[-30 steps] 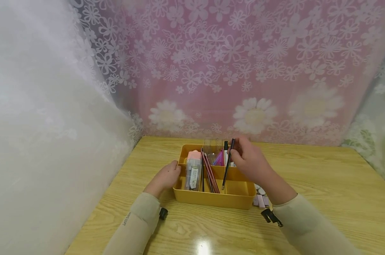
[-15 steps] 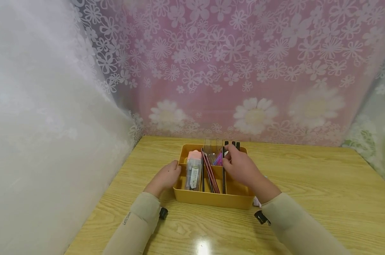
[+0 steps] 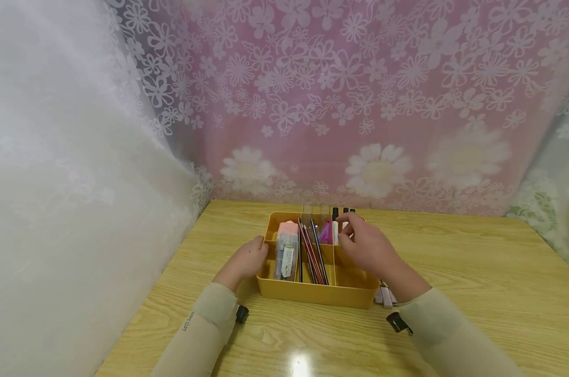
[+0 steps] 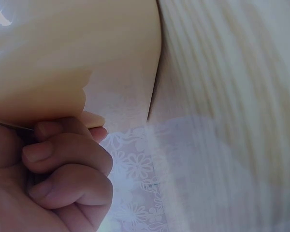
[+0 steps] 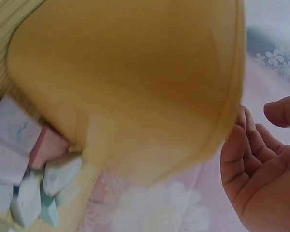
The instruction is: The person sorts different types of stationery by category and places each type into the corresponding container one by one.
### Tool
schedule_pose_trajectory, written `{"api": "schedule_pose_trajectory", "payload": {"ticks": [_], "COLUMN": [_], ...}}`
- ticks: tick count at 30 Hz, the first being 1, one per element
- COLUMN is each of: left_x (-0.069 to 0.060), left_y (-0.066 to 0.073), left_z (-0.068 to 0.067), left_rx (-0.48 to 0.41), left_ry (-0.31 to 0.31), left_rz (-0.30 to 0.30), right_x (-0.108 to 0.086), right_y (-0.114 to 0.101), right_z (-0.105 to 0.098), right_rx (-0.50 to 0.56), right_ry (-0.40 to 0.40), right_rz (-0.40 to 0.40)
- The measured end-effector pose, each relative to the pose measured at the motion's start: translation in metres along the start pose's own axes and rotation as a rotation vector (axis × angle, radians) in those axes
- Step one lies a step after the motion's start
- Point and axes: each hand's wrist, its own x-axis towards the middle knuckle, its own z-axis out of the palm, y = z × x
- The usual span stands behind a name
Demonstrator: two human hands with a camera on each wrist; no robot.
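A yellow divided desk organizer (image 3: 312, 295) sits on the table. My left hand (image 3: 243, 257) grips its left wall, with the fingers curled at the rim in the left wrist view. My right hand (image 3: 366, 246) hovers above the right compartments, thumb and fingers apart and holding nothing. In the front middle compartment, a dark pencil (image 3: 320, 254) leans beside several red-and-dark pencils (image 3: 310, 251). A clear case with a peach top (image 3: 286, 251) stands on the left. Behind are black-capped markers (image 3: 335, 225), partly hidden by my right hand, a purple piece (image 3: 327, 234) and a clear ruler (image 3: 309, 210).
Several eraser-like blocks (image 5: 19, 145) in pale and pink colors lie on the table just right of the organizer, partly under my right forearm in the head view. A flowered curtain (image 3: 293, 104) hangs behind the table, and a pale sheet (image 3: 77, 183) along the left.
My right hand moved left with the dark pencil, let it go in the front middle compartment and drew back right. My left hand stayed on the organizer.
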Motion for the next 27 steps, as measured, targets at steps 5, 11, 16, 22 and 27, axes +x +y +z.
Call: {"api": "schedule_pose_trajectory", "payload": {"ticks": [5, 11, 16, 22, 27], "left_x": [-0.001, -0.001, -0.001, 0.001, 0.002], "left_y": [0.001, 0.001, 0.0, -0.001, -0.003], "left_z": [-0.001, -0.001, 0.001, 0.002, 0.002], "left_rx": [0.011, -0.006, -0.025, -0.016, -0.014], "left_ry": [0.003, -0.004, -0.01, -0.005, -0.007], "left_rz": [-0.003, -0.006, -0.018, -0.024, -0.004], "right_x": [-0.008, -0.016, -0.021, -0.02, -0.02], "right_y": [0.011, 0.035, 0.058, 0.085, 0.103], "right_z": [-0.013, -0.025, -0.03, -0.026, -0.021], "right_rx": [-0.041, -0.061, -0.087, -0.146, -0.163], "right_ry": [0.018, 0.049, 0.03, -0.013, -0.03], "right_rz": [0.003, 0.022, 0.072, 0.156, 0.182]}}
